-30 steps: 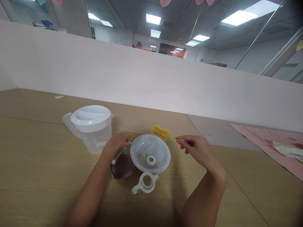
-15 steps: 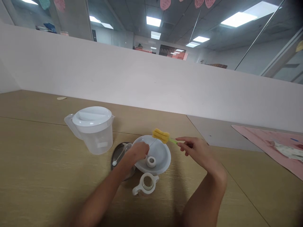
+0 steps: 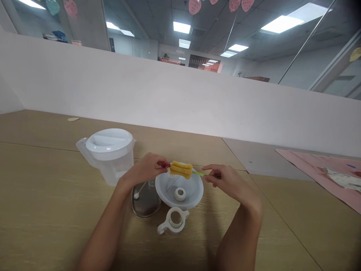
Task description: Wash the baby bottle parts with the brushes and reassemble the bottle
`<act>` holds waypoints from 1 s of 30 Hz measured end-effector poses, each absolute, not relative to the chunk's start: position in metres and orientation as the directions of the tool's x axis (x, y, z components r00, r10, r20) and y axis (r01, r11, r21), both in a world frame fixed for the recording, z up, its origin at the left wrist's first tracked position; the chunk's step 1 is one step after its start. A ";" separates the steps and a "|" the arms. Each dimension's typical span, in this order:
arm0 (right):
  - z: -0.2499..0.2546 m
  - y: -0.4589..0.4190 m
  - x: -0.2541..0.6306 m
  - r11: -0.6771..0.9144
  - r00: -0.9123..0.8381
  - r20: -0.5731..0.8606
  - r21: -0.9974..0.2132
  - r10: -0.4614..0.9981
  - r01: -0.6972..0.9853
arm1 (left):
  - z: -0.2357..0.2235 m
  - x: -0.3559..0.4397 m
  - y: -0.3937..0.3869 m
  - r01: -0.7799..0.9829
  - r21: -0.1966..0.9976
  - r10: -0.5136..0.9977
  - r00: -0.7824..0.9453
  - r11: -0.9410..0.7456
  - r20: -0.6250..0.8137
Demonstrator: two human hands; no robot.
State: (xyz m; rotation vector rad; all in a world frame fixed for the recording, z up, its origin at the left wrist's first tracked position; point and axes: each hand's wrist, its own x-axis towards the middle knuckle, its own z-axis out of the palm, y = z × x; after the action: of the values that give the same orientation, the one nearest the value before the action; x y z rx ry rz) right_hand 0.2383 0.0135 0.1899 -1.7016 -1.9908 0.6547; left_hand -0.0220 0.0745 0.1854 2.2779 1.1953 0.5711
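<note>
My right hand (image 3: 225, 180) pinches the green handle of a yellow sponge brush (image 3: 181, 169), holding it level above a white bowl (image 3: 194, 194). My left hand (image 3: 146, 169) is closed at the sponge's left end, fingertips touching it. In the bowl lie a small white ring (image 3: 179, 194) and a thin rod. A round metal lid (image 3: 145, 203) with a small white spoon on it lies left of the bowl. A white ring with two side handles (image 3: 173, 220) sits in front of the bowl.
A clear plastic jug with a white lid (image 3: 108, 154) stands at the left on the wooden table (image 3: 42, 195). A white partition wall (image 3: 169, 101) runs behind. A pink cloth (image 3: 324, 169) with items lies on the far right.
My left hand rose from the bowl to the sponge's left end. My right hand brought the brush left, so the sponge now hangs over the bowl.
</note>
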 end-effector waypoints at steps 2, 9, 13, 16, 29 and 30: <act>0.189 0.014 0.239 0.134 -0.135 0.046 -0.620 0.990 0.773 | 0.189 -0.025 0.071 0.625 0.609 0.844 0.517 -0.489 0.147; 0.186 0.017 0.241 0.047 -0.006 0.077 -0.549 0.997 0.835 | 0.195 -0.026 0.063 0.469 0.684 0.794 0.541 -0.558 0.277; 0.189 0.016 0.237 0.109 -0.129 0.007 -0.578 0.992 0.809 | 0.193 -0.024 0.063 0.475 0.667 0.797 0.510 -0.574 0.323; 0.190 0.016 0.232 0.146 -0.183 0.002 -0.608 0.983 0.781 | 0.193 -0.022 0.063 0.510 0.647 0.807 0.500 -0.567 0.313; 0.192 0.016 0.226 0.179 -0.224 0.007 -0.626 0.975 0.759 | 0.192 -0.022 0.066 0.621 0.565 0.839 0.431 -0.543 0.333; 0.192 0.015 0.226 0.179 -0.225 0.006 -0.626 0.974 0.759 | 0.192 -0.021 0.066 0.630 0.556 0.840 0.426 -0.542 0.335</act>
State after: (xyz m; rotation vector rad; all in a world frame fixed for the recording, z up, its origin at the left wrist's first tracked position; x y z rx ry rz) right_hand 0.2263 0.0154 0.1919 -1.6316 -2.0562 0.7182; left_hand -0.0215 0.0658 0.1916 2.3387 1.2603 0.8440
